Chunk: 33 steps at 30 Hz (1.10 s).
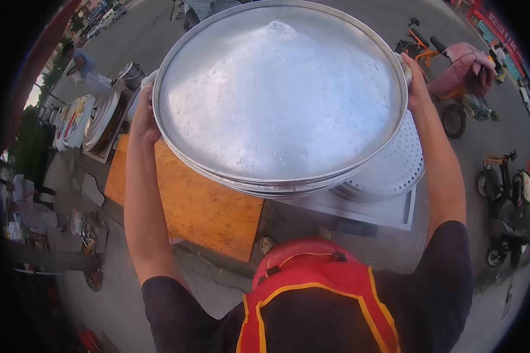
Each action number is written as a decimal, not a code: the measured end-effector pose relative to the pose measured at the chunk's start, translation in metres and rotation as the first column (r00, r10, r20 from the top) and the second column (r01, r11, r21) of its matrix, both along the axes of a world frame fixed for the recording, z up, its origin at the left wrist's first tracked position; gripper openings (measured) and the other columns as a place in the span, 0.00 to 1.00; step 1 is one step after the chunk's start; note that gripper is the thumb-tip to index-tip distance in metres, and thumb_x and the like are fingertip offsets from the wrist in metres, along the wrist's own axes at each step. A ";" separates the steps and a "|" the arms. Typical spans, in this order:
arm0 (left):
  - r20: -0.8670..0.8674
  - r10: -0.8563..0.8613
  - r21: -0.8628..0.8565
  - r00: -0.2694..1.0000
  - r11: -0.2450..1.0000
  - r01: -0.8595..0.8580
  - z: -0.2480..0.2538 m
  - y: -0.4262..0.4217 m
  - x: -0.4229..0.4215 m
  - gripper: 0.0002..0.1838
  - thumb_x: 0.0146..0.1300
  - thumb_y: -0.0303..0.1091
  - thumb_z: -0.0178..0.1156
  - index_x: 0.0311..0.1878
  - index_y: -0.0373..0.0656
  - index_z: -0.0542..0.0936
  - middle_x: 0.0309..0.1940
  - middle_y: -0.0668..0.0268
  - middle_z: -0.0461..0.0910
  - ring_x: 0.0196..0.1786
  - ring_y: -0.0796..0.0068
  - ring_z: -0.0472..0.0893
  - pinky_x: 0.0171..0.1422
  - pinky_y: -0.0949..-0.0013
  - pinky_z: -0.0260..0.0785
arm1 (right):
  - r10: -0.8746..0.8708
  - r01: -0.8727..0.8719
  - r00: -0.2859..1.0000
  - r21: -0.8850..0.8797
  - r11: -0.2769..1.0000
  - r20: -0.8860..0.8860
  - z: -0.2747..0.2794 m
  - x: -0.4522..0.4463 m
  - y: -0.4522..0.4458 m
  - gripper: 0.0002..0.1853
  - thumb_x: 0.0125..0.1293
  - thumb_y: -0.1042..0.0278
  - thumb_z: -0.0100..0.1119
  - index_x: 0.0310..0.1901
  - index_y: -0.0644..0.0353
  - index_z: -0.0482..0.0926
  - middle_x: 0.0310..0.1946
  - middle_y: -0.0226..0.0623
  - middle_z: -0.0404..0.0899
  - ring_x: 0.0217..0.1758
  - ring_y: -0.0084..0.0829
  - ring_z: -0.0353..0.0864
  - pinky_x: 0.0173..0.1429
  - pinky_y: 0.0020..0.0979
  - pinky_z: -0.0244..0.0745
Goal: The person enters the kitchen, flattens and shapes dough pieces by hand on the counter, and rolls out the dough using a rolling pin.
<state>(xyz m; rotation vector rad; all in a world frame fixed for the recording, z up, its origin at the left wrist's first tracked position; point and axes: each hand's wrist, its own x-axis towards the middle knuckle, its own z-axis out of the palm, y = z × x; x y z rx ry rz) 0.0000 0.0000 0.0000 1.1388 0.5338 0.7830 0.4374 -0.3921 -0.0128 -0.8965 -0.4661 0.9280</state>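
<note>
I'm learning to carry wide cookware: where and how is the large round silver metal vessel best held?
Probably by its two grey side handles, with one hand coming from each side, as the left hand and right hand do. The large round silver metal vessel is broad, and its handles jut out opposite each other.

no readable words, numbers, labels or brands, a red signboard strip (496,25) at the far upper right, pale marks on it possibly lettering, too small, blurred and bent near the view's edge to make out
</note>
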 end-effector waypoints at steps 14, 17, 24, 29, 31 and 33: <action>-0.245 -0.054 -0.289 0.968 0.957 -0.020 -0.091 -0.150 0.247 0.17 0.55 0.52 0.67 0.33 0.49 0.76 0.27 0.70 0.74 0.32 0.77 0.77 0.38 0.71 0.74 | -0.481 0.467 0.877 -0.213 0.858 -0.013 -0.082 0.136 -0.244 0.25 0.69 0.50 0.47 0.58 0.61 0.74 0.55 0.42 0.78 0.58 0.39 0.77 0.63 0.40 0.71; -0.249 -0.012 -0.278 0.969 0.959 -0.060 -0.076 -0.168 0.243 0.18 0.56 0.51 0.67 0.32 0.47 0.75 0.31 0.68 0.74 0.35 0.76 0.77 0.38 0.71 0.75 | -0.444 0.422 0.894 -0.225 0.878 -0.061 -0.075 0.120 -0.241 0.26 0.70 0.49 0.46 0.59 0.61 0.73 0.56 0.41 0.77 0.59 0.39 0.76 0.64 0.40 0.71; -0.265 -0.158 -0.408 0.951 0.912 0.038 -0.103 -0.164 0.247 0.18 0.59 0.49 0.64 0.40 0.45 0.72 0.35 0.67 0.73 0.39 0.75 0.76 0.44 0.70 0.76 | -0.475 0.447 0.879 -0.285 0.848 -0.035 -0.074 0.109 -0.261 0.26 0.70 0.48 0.44 0.60 0.60 0.73 0.58 0.41 0.75 0.60 0.40 0.75 0.65 0.41 0.69; -0.270 -0.146 -0.356 0.952 0.934 0.042 -0.109 -0.161 0.252 0.22 0.62 0.48 0.61 0.49 0.41 0.72 0.41 0.63 0.73 0.48 0.73 0.76 0.49 0.70 0.76 | -0.542 0.505 0.839 -0.298 0.810 -0.051 -0.088 0.085 -0.254 0.28 0.70 0.47 0.44 0.61 0.60 0.71 0.59 0.41 0.74 0.62 0.40 0.73 0.66 0.41 0.68; -0.269 -0.134 -0.302 0.954 0.952 0.049 -0.120 -0.159 0.250 0.26 0.65 0.49 0.57 0.55 0.37 0.71 0.46 0.60 0.74 0.53 0.69 0.74 0.54 0.65 0.73 | -0.559 0.522 0.829 -0.307 0.796 -0.038 -0.081 0.078 -0.247 0.28 0.70 0.46 0.45 0.62 0.61 0.71 0.59 0.41 0.74 0.62 0.40 0.73 0.66 0.41 0.67; -0.257 -0.135 -0.265 0.957 0.962 0.065 -0.128 -0.164 0.247 0.28 0.66 0.52 0.54 0.57 0.36 0.70 0.48 0.58 0.74 0.55 0.66 0.73 0.58 0.63 0.71 | -0.549 0.507 0.834 -0.317 0.802 -0.055 -0.087 0.086 -0.256 0.29 0.70 0.46 0.46 0.61 0.61 0.71 0.59 0.40 0.74 0.61 0.39 0.73 0.66 0.40 0.67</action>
